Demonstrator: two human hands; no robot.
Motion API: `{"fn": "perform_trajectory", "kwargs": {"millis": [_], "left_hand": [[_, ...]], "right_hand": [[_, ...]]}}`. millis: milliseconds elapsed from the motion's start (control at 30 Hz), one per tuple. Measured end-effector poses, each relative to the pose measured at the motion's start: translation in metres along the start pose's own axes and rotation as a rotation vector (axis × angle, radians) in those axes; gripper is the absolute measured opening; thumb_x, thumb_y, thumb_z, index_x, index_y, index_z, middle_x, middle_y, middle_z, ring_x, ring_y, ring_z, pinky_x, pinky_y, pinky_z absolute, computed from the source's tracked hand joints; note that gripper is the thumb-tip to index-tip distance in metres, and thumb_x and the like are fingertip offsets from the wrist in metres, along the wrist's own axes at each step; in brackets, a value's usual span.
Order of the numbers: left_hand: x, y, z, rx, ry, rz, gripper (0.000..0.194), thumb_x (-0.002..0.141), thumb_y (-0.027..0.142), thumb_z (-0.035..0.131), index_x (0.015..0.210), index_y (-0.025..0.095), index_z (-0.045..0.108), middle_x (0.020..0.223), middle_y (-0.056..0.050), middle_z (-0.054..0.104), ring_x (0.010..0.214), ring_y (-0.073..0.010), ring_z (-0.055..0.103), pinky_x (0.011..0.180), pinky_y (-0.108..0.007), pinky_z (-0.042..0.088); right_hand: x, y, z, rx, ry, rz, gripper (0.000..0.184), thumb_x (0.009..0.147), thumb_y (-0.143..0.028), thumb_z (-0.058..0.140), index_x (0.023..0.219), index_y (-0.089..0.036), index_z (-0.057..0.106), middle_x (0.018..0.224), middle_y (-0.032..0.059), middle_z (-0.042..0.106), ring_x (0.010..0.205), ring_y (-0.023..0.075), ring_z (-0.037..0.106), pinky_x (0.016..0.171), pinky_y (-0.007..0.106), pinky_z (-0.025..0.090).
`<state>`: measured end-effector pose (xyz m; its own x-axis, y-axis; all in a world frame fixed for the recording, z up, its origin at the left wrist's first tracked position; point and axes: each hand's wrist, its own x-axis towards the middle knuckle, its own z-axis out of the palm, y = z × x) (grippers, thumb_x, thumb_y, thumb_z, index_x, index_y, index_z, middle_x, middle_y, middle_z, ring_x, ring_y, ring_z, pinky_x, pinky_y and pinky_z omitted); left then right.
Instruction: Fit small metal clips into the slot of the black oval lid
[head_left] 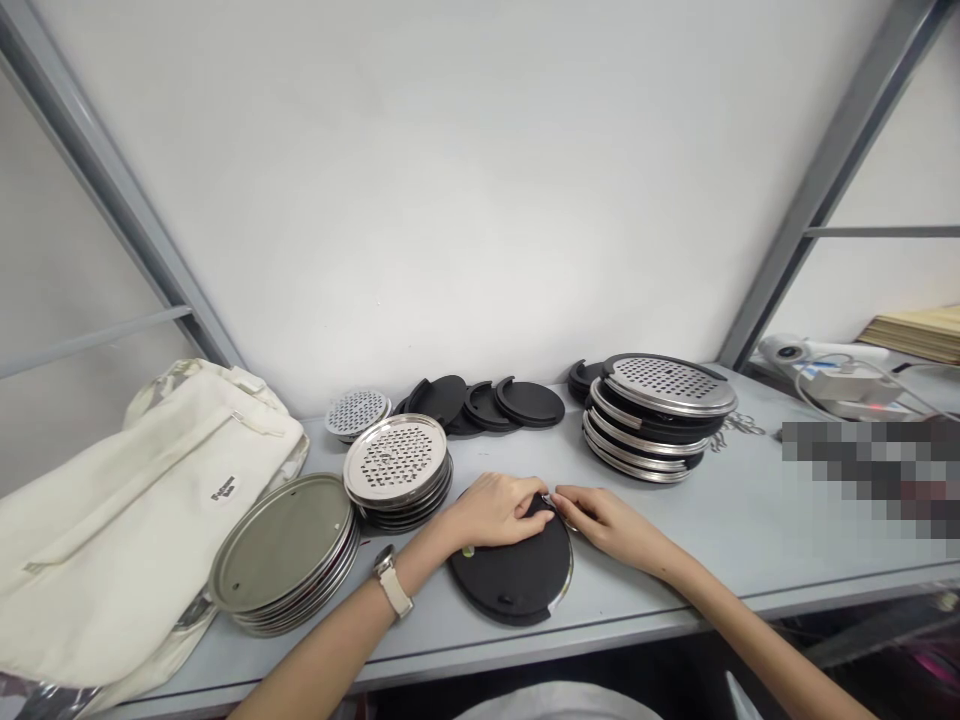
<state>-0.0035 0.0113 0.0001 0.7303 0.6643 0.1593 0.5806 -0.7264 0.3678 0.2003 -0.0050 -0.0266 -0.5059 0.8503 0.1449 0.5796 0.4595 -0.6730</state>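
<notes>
Work on the black disc (517,580) appears to be under way and unfinished. The disc is laid flat near the front edge of the table (750,530), and a strip of bright metal is shown along its right rim. Its upper part is covered by the left hand (499,510), whose fingers are curled and half closed, with thumb and forefinger brought near each other at the far rim; whether the rim itself is pinched cannot be told. By the right hand (611,525), with thumb and forefinger drawn together, a small metal piece (548,497) seems to be gripped at that same rim; its shape is mostly hidden.

As done, the right stack (667,385) may be judged: metal and black layers are alternated in it, and a perforated plate is seated in a black rim on top. As left, the loose parts may be counted: the green plates (289,540) and the grater plates (397,460) are piled to the left, and black holders (531,402) are spread along the wall. Some hooks (739,425) are scattered beside the right stack. How many pieces remain cannot be told.
</notes>
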Motion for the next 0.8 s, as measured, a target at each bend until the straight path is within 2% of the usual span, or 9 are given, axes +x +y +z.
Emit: {"fn": "perform_trajectory", "kwargs": {"millis": [400, 600, 733, 800], "left_hand": [[0.0006, 0.0000, -0.0002, 0.000, 0.007, -0.008, 0.017, 0.086, 0.034, 0.053, 0.095, 0.021, 0.058, 0.060, 0.006, 0.049, 0.052, -0.0092, 0.046, 0.053, -0.021, 0.029], [-0.0013, -0.0028, -0.0035, 0.019, 0.044, -0.001, 0.019, 0.088, 0.024, 0.047, 0.101, 0.024, 0.061, 0.061, 0.006, 0.050, 0.055, -0.0090, 0.048, 0.054, -0.020, 0.030], [-0.0029, -0.0005, -0.0047, 0.054, 0.055, -0.004, 0.018, 0.088, 0.025, 0.046, 0.103, 0.025, 0.057, 0.062, 0.006, 0.052, 0.056, -0.0105, 0.051, 0.055, -0.021, 0.031], [-0.0036, 0.0020, -0.0038, 0.106, 0.080, -0.048, 0.022, 0.087, 0.028, 0.047, 0.108, 0.023, 0.052, 0.061, 0.005, 0.053, 0.056, -0.0129, 0.053, 0.054, -0.023, 0.032]], "right_hand": [[-0.0001, 0.0032, 0.0023, 0.004, 0.043, -0.011, 0.038, 0.095, -0.041, 0.033, 0.067, -0.019, 0.047, 0.059, -0.0038, 0.044, 0.055, 0.0114, 0.040, 0.052, 0.023, 0.030], [0.0015, 0.0096, -0.0035, 0.029, 0.126, -0.001, 0.035, 0.097, -0.039, 0.031, 0.070, -0.020, 0.043, 0.062, -0.0041, 0.045, 0.058, 0.0120, 0.045, 0.057, 0.023, 0.034], [0.0018, 0.0097, -0.0044, 0.000, 0.121, 0.003, 0.036, 0.097, -0.039, 0.031, 0.069, -0.020, 0.042, 0.061, -0.0044, 0.044, 0.058, 0.0121, 0.044, 0.057, 0.024, 0.033], [0.0013, 0.0086, -0.0036, 0.002, 0.111, 0.009, 0.036, 0.097, -0.040, 0.031, 0.069, -0.020, 0.042, 0.061, -0.0043, 0.045, 0.058, 0.0122, 0.044, 0.057, 0.024, 0.033]]}}
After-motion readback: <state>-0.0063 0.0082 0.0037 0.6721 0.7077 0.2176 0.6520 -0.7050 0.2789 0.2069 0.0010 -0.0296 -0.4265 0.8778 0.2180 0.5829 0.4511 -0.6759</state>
